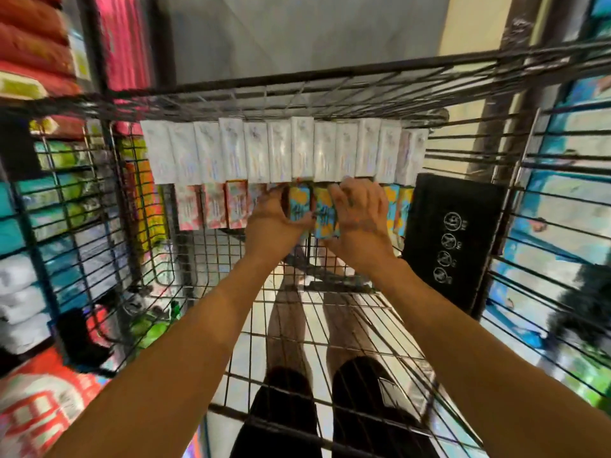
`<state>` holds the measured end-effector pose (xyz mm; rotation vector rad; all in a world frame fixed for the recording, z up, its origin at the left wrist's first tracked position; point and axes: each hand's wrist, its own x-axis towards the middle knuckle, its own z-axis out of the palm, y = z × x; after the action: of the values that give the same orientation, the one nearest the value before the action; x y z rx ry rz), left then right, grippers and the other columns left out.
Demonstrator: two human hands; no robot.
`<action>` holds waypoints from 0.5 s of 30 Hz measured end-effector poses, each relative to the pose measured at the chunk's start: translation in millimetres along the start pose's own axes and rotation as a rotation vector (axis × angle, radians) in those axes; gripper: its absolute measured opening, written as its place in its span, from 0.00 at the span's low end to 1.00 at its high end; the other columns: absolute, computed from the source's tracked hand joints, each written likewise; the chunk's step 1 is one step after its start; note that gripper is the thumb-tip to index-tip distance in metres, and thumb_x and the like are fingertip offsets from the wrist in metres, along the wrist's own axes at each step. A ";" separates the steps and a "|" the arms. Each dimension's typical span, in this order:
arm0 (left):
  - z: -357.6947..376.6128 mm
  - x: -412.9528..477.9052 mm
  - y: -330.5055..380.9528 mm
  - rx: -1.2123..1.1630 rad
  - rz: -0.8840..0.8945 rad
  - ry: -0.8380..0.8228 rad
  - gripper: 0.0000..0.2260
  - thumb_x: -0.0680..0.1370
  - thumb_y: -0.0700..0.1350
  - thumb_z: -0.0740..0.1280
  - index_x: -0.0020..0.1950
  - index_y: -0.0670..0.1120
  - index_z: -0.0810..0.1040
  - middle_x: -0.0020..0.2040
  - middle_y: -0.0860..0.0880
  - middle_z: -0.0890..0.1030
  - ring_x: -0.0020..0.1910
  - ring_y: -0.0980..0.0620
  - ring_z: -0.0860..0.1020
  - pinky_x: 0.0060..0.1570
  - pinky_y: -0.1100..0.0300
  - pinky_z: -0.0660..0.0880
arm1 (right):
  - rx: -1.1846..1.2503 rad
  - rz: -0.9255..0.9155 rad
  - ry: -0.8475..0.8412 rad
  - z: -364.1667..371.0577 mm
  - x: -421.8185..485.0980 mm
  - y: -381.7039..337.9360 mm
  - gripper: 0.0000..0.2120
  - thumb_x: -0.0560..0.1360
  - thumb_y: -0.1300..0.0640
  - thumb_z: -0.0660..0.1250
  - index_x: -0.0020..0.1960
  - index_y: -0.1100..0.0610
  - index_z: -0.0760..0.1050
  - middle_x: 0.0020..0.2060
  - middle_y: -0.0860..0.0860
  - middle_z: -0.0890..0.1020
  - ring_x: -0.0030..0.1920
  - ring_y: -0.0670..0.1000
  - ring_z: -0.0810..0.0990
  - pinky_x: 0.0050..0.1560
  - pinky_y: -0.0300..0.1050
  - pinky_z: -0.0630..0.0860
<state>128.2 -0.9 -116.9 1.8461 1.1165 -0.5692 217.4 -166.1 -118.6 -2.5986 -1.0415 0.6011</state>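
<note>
Left hand (274,217): fingers curl round blue box (299,200). Right hand (359,209): fingers curl over yellow-blue box (325,214) beside it. Both boxes stand mid front row on wire shelf (215,259), against white boxes (302,150). Risk: wedging them in may topple the neighbours, or a box may tilt into a wire gap.

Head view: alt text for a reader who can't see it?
The left hand and right hand grip blue-and-yellow boxes in the front row of a wire shelf. White boxes stand behind, pink boxes to the left, a black box to the right.
</note>
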 end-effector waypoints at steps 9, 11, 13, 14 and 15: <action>-18.6 -21.1 6.1 -0.248 -0.107 0.001 0.19 0.76 0.44 0.76 0.66 0.46 0.78 0.54 0.51 0.85 0.52 0.53 0.84 0.54 0.52 0.83 | 0.384 0.092 -0.073 -28.7 -13.2 -13.9 0.37 0.64 0.47 0.80 0.69 0.57 0.73 0.65 0.53 0.74 0.67 0.53 0.70 0.69 0.57 0.69; -31.1 -32.2 0.9 -0.304 -0.090 -0.062 0.13 0.78 0.43 0.73 0.63 0.47 0.81 0.53 0.51 0.86 0.51 0.53 0.85 0.53 0.51 0.83 | 0.481 0.104 -0.100 -43.1 -19.2 -23.2 0.42 0.66 0.43 0.78 0.73 0.59 0.70 0.66 0.54 0.74 0.67 0.52 0.72 0.69 0.50 0.71; -45.5 -47.7 1.0 -0.382 -0.085 -0.106 0.11 0.80 0.41 0.71 0.62 0.47 0.81 0.53 0.51 0.86 0.52 0.53 0.85 0.48 0.56 0.83 | 0.532 0.116 -0.138 -57.8 -28.5 -35.3 0.48 0.67 0.37 0.76 0.78 0.59 0.64 0.71 0.54 0.71 0.71 0.52 0.70 0.72 0.45 0.68; -52.4 -55.4 2.4 -0.403 -0.090 -0.111 0.11 0.81 0.41 0.69 0.63 0.46 0.81 0.54 0.50 0.86 0.52 0.51 0.85 0.45 0.61 0.82 | 0.550 0.124 -0.139 -64.6 -33.2 -40.5 0.49 0.67 0.35 0.76 0.79 0.59 0.62 0.71 0.54 0.70 0.72 0.53 0.69 0.73 0.44 0.67; -60.5 -63.6 6.5 -0.403 -0.093 -0.108 0.12 0.82 0.40 0.68 0.65 0.45 0.80 0.54 0.48 0.85 0.52 0.49 0.85 0.42 0.66 0.80 | 0.578 0.136 -0.128 -71.6 -36.7 -45.7 0.50 0.67 0.35 0.76 0.79 0.58 0.61 0.70 0.53 0.69 0.72 0.53 0.69 0.72 0.43 0.69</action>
<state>99.4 20.1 -36.4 1.4085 1.1532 -0.4514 200.2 -167.0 -27.7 -2.1468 -0.6031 0.9491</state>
